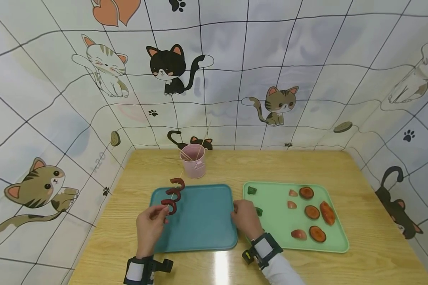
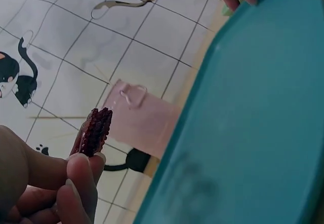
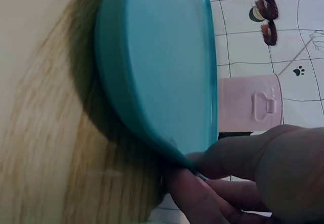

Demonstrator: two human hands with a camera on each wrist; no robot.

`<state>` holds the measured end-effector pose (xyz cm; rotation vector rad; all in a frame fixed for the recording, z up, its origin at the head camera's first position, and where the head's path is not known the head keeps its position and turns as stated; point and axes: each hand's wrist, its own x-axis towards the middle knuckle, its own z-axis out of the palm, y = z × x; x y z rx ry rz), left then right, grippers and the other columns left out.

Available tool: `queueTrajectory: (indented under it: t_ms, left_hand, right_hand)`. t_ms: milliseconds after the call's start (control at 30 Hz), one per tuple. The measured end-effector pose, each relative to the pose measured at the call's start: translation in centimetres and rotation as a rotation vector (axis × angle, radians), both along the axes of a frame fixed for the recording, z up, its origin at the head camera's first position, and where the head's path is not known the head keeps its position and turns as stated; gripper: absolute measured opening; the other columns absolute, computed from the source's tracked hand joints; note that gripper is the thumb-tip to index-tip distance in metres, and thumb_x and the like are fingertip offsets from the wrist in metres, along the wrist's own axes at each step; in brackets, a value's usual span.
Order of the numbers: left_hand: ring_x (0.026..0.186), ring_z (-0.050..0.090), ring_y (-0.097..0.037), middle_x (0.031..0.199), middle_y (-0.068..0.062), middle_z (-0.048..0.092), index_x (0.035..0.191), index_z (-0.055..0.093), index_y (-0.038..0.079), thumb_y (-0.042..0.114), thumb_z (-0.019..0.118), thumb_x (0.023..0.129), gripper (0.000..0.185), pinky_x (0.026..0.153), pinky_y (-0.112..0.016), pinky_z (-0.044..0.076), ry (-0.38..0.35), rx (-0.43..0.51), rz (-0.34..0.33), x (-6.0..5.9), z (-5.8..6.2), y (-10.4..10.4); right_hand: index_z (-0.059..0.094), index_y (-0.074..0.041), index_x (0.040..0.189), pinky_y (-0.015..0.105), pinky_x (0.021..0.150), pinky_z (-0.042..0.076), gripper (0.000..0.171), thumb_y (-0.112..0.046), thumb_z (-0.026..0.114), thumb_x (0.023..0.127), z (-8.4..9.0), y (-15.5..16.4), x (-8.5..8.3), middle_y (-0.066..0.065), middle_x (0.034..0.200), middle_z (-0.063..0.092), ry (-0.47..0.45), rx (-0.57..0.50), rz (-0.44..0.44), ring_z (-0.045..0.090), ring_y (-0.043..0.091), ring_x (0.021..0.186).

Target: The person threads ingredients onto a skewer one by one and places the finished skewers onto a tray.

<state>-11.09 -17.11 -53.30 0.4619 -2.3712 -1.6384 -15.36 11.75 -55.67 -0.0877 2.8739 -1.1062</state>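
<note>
My left hand point(image 1: 151, 227) pinches the lower end of a skewer that carries three dark red curved pieces point(image 1: 173, 194), bumpy along one side like octopus tentacles. It holds them above the left part of a blue tray point(image 1: 203, 221). In the left wrist view, thumb and fingertips meet at the nearest bumpy piece point(image 2: 93, 133), and the skewer's lower end is hidden. My right hand point(image 1: 247, 219) grips the right rim of that tray. Thumb and fingers lie on either side of the rim point(image 3: 152, 133) in the right wrist view.
A green tray point(image 1: 278, 241) on the right bears green pieces, brown round slices, small pinkish chunks and an orange-red piece point(image 1: 327, 213). Behind the blue tray stands a pink bucket point(image 1: 195, 168) with thin sticks. Cat-patterned walls point(image 1: 221, 87) enclose the wooden table point(image 1: 289, 162).
</note>
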Motion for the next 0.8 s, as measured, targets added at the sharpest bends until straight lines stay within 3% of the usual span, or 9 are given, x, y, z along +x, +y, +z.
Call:
queueTrajectory:
  t_ms: [367,800]
  left_hand:
    - [0.058,0.068,-0.018,0.087,-0.018,0.075,0.103,0.076,-0.003,0.008,0.071,0.096,0.013,0.052,-0.024,0.051,-0.060,0.003,0.109,1.4,-1.9,-1.6]
    - [0.055,0.065,-0.012,0.087,-0.021,0.074,0.104,0.074,-0.005,0.007,0.070,0.097,0.015,0.048,-0.023,0.044,-0.136,-0.082,0.155,2.0,-3.2,-1.8]
  right_hand:
    - [0.053,-0.011,0.060,0.021,0.042,0.026,0.029,0.008,0.058,0.082,-0.1,-0.6,0.4,-0.008,0.052,0.029,0.069,0.049,-0.040,0.034,0.007,0.043]
    - [0.054,-0.010,0.061,0.022,0.042,0.028,0.028,0.007,0.056,0.084,-0.1,-0.6,0.6,-0.007,0.052,0.032,0.026,0.029,-0.073,0.036,0.008,0.043]
